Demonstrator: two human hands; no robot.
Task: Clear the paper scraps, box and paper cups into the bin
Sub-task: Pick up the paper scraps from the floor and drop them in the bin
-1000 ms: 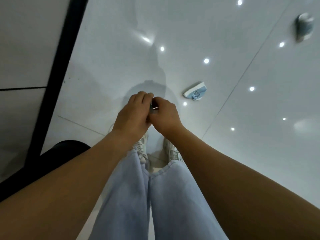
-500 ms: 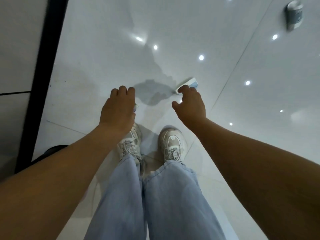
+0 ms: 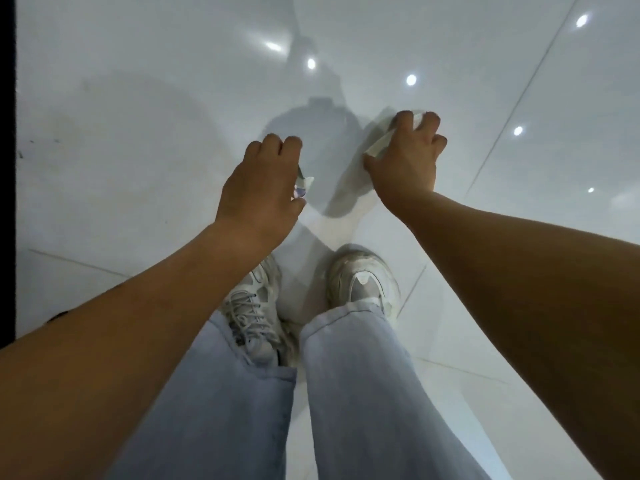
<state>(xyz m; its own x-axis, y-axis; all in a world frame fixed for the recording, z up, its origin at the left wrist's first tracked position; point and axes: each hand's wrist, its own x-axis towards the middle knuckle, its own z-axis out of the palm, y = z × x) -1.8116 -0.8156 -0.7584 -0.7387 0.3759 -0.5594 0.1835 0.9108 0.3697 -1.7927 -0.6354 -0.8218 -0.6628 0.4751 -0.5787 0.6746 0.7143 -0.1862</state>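
Single head cam, wide-angle, pointing steeply down from standing height: both forearms, the person's shoes [image 3: 360, 282] and glossy tiled floor [image 3: 138, 133] in frame. No second view.

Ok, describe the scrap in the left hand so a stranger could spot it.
Start at the two white sneakers on the glossy floor. Above the left one, the left hand pinches a crumpled paper scrap: small, bluish, unlike the flat pale piece under the right hand.
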